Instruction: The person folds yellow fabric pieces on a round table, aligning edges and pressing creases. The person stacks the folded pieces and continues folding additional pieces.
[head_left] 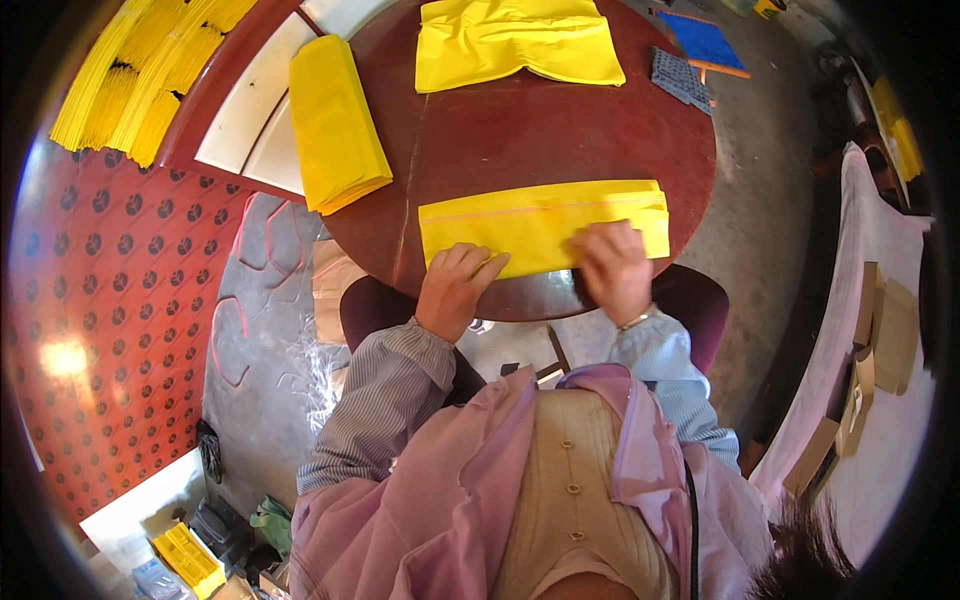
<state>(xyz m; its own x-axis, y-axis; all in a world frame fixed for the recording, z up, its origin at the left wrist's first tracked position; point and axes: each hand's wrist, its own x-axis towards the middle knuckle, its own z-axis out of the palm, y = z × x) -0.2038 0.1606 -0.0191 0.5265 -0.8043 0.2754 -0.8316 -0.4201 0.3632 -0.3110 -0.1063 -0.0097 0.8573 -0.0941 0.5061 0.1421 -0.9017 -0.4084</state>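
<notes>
A long folded yellow sheet [530, 222] lies across the near edge of a round dark-red table [560, 130]. My left hand [455, 285] rests on the sheet's lower left corner, fingers bent and pressing it against the table edge. My right hand [612, 265] lies flat on the sheet's lower right part, fingers spread on the paper. Neither hand lifts the sheet off the table.
A stack of folded yellow sheets [335, 125] sits at the table's left edge, partly on a white board [250, 110]. More yellow sheets [515, 40] lie at the far side. A blue pad [705, 42] and a grey mat [680, 78] lie far right. Yellow bundles [140, 70] lie at the upper left.
</notes>
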